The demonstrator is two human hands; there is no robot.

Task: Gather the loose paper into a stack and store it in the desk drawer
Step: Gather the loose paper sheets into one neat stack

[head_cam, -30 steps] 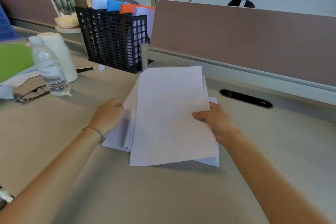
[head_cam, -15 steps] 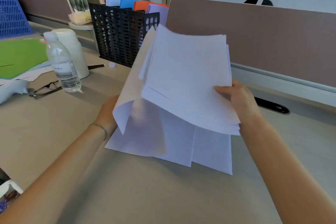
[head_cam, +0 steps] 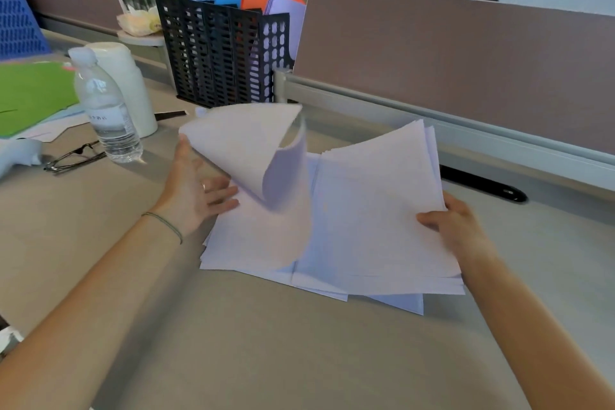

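The paper (head_cam: 372, 210) is only partly gathered. The right hand (head_cam: 456, 226) grips a thick bundle of sheets by its right edge, thumb on top, with the far end raised off the desk (head_cam: 299, 359). A few more sheets lie fanned out underneath, their corners sticking out at the near side. On the left, one sheet (head_cam: 253, 150) is curled up in the air and blurred with movement. The left hand (head_cam: 196, 190) is open beside it, fingers spread over the edge of the lower sheets, gripping nothing that I can see.

By my judgement the job is in its early part: the edges are not squared, the curled sheet is not yet in with the rest, and nothing has gone into a drawer.

No drawer shows anywhere; it is probably under the desk, below the view. How many sheets there are cannot be told, and the right fingers are hidden beneath the bundle.
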